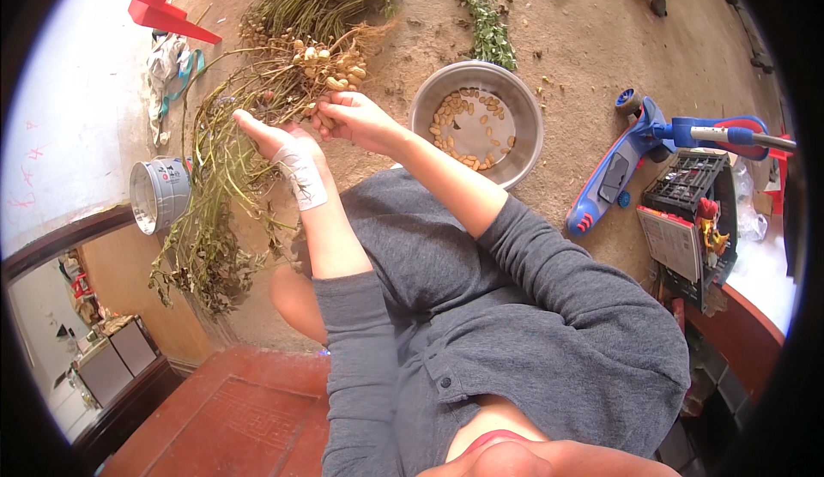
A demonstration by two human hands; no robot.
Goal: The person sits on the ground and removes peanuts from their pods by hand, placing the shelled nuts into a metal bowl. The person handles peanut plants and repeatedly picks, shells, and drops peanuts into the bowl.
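Observation:
My left hand (277,139), wrapped at the wrist with a white bandage (302,178), holds the stems of an uprooted bunch of peanut plants (222,129). The leafy ends hang down past that wrist toward the floor. Beside the root end, my right hand (351,120) has its fingers closed around peanut pods (326,121). More pods (344,78) cling to the roots just beyond those fingers. To the right, a round metal basin (418,113) stands on the floor with many loose peanut pods (473,162) inside.
A pile of peanut plants (328,1) lies ahead, near a strip of green leafy stems (486,20). At left are a grey bucket (161,194) and a red plastic stool (161,1). On the right stand a blue scooter (621,162) and a black crate (692,181).

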